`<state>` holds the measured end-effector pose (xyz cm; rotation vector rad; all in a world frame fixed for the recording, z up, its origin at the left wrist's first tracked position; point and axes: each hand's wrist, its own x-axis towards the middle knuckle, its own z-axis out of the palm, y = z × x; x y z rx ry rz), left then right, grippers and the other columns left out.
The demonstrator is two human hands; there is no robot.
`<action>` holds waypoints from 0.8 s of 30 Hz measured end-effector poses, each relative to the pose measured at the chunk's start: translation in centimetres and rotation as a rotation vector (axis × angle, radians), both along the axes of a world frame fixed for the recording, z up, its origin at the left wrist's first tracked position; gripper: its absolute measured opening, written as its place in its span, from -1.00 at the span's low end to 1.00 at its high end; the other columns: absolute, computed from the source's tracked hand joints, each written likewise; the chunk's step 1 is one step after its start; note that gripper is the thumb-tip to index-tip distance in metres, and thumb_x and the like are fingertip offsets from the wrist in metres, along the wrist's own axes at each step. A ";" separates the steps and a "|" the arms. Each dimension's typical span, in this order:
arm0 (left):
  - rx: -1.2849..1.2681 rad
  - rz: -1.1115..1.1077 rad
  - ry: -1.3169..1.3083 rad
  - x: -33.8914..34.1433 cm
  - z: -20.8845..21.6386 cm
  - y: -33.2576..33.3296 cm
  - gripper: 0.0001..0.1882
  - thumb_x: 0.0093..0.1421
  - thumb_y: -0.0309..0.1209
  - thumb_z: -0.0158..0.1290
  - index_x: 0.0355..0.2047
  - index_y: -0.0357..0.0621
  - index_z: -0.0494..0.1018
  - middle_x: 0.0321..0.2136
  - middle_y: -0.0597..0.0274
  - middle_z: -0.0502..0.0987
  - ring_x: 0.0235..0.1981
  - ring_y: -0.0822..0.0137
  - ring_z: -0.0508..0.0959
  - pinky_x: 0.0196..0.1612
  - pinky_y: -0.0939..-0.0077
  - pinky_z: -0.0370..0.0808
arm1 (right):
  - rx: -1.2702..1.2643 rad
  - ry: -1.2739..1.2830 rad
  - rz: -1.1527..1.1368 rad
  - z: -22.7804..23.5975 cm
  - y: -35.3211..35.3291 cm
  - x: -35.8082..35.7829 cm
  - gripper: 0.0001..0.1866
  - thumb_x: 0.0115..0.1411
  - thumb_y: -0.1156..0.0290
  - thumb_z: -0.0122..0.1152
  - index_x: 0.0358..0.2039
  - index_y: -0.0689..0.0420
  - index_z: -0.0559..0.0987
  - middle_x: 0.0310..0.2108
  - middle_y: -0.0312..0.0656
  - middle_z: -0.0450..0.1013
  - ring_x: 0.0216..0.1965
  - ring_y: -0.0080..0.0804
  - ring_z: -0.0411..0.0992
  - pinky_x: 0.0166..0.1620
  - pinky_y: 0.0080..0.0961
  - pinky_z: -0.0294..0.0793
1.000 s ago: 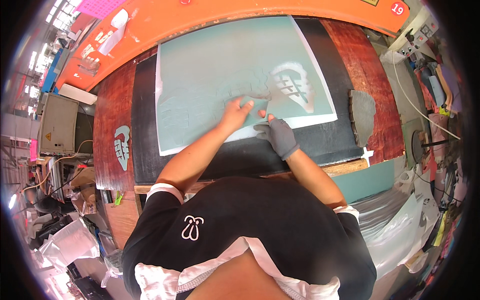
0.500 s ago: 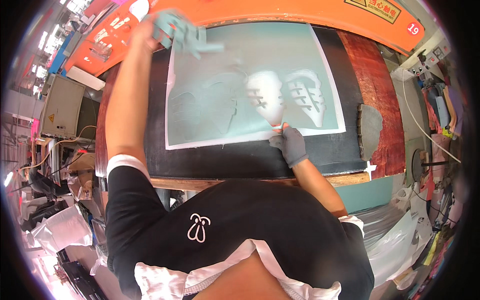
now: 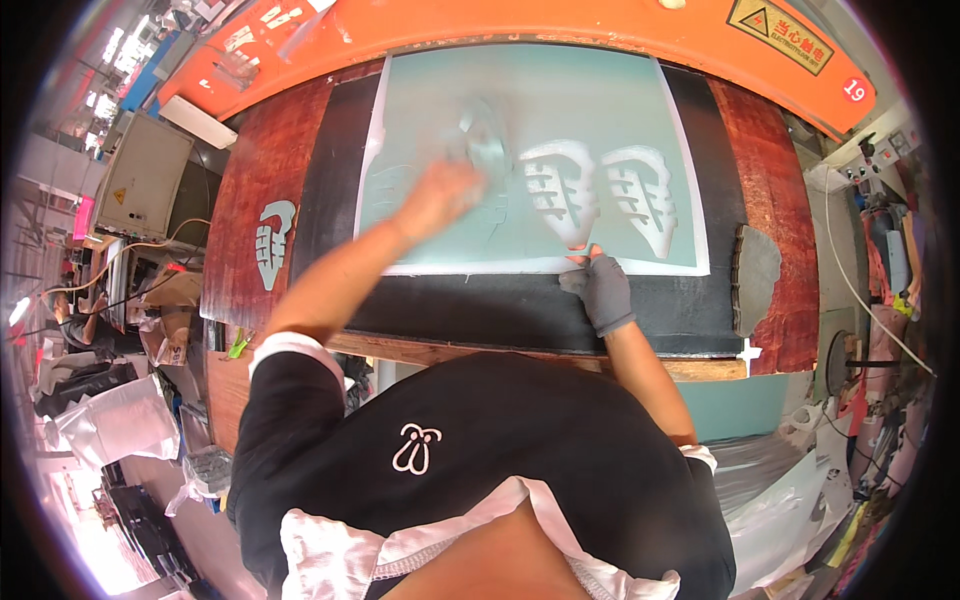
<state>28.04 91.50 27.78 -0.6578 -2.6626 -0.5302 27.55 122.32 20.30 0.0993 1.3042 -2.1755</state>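
A pale teal sheet with a white border lies on the black mat. Two leaf-shaped cut outlines with slots, the middle one and the right one, show whitish in it; fainter outlines mark its left part. My left hand is over the sheet's left half, smeared by motion, beside a blurred teal piece; its grip is unclear. My right hand, in a grey glove with bare fingertips, pinches at the sheet's near edge, just below the tip of the middle outline.
A slotted teal cut-out rests on the red board at left. An orange machine beam crosses the far side. A grey slab lies at right, and a metal cabinet stands left of the table.
My left hand has come from the far left, where it held several teal pieces, down and right over the sheet. The cut-out on the red board now shows. My right hand stays at the sheet's edge.
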 end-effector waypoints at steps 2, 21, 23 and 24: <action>-0.063 0.017 -0.218 3.3 -3.7 0.9 -0.60 0.04 -0.45 0.14 -0.06 -0.04 0.42 0.02 0.17 0.41 0.10 0.09 0.34 0.15 0.15 0.21 | -0.066 -0.058 0.035 0.5 -0.5 0.4 -0.60 0.30 0.13 -0.09 -0.13 0.25 0.36 -0.14 -0.08 0.40 -0.33 -0.23 0.48 -0.25 -0.30 0.50; 1.357 0.499 -0.751 15.0 -5.4 4.4 -0.50 0.20 -0.31 0.02 0.12 -0.17 0.19 0.07 0.10 0.31 -0.01 0.26 0.39 -0.02 0.40 0.36 | 0.850 1.674 0.170 4.7 -9.2 -1.1 -0.67 -0.05 0.28 0.24 -0.24 0.11 0.49 -0.29 -0.09 0.47 -0.24 -0.10 0.42 -0.20 -0.27 0.40; 1.553 0.479 -0.906 15.6 -5.4 3.5 -0.54 0.24 -0.33 -0.04 0.12 -0.15 0.19 0.04 0.12 0.34 -0.07 0.31 0.43 -0.04 0.43 0.38 | 0.985 1.587 0.164 4.4 -9.5 -2.6 -0.66 -0.08 0.32 0.22 -0.24 0.09 0.47 -0.27 -0.09 0.44 -0.24 -0.10 0.41 -0.27 -0.23 0.41; 1.553 0.474 -0.913 15.6 -5.5 3.0 -0.56 0.25 -0.33 -0.05 0.12 -0.14 0.19 0.03 0.12 0.35 -0.08 0.31 0.44 -0.05 0.43 0.38 | 1.073 1.515 0.129 4.3 -9.4 -3.2 -0.65 -0.08 0.32 0.21 -0.23 0.09 0.47 -0.26 -0.09 0.43 -0.24 -0.09 0.40 -0.28 -0.23 0.40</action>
